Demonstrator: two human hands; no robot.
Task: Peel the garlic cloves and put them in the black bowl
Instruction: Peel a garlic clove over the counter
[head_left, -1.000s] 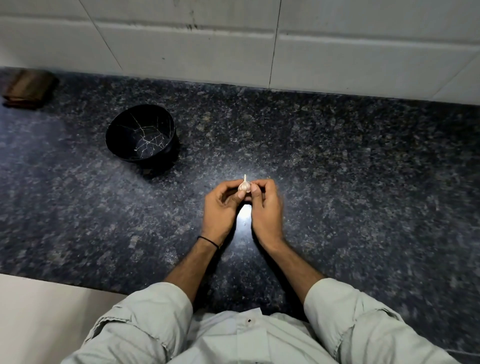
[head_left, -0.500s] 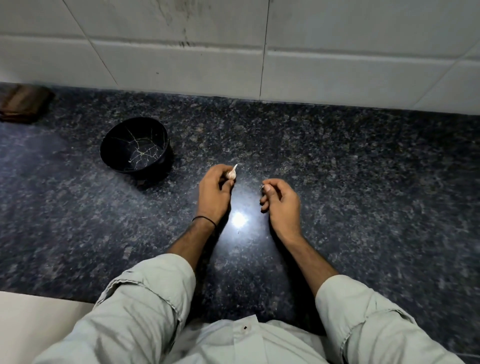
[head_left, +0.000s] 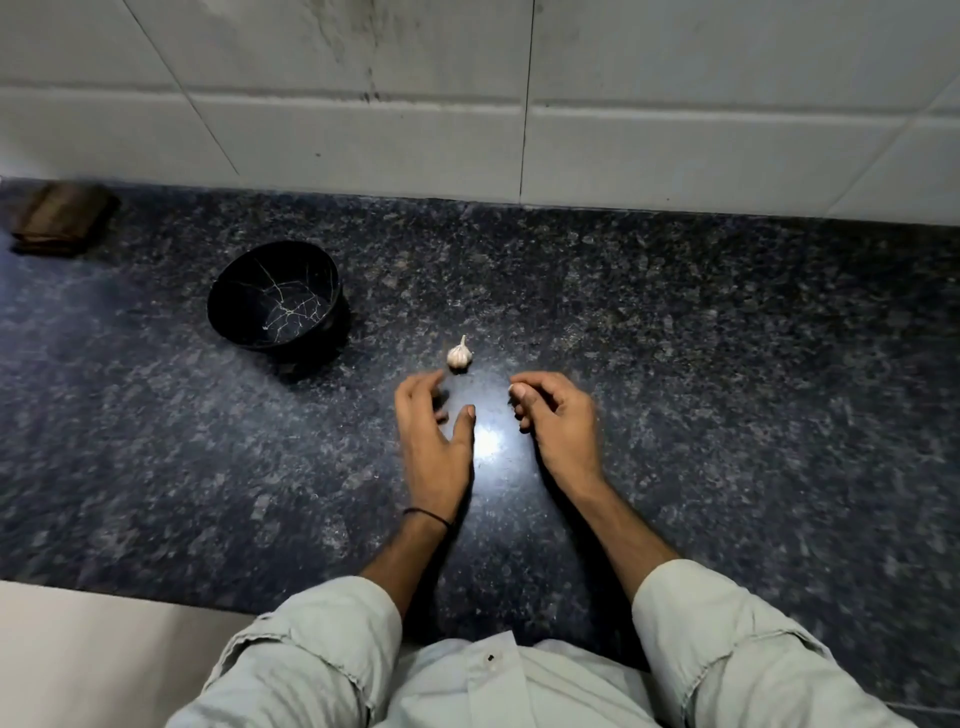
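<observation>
From the head camera, a garlic bulb (head_left: 460, 356) stands on the dark speckled countertop (head_left: 727, 364) just above the middle of the frame, stem tip pointing up, touched by neither hand; the left hand (head_left: 434, 436) lies just below and left of it, palm down, fingers loose and spread with the thumb held apart, holding nothing; the right hand (head_left: 558, 421) sits to the lower right of the bulb, its fingers curled inward; a small pale speck shows at its fingertips (head_left: 511, 387), perhaps a scrap of garlic or only a nail, and through the blur I cannot tell whether that hand grips anything; the black bowl (head_left: 244, 296) stands to the left of the bulb, well apart from both hands, with thin white crack-like lines across its inside and no cloves in it; a bright glare (head_left: 488, 441) lies on the counter between the hands; a thin black band (head_left: 428, 514) circles the left wrist; pale rolled sleeves (head_left: 322, 639) fill the bottom of the frame; a brown block (head_left: 62, 218) lies at the upper left against the white tiled wall (head_left: 363, 130).
</observation>
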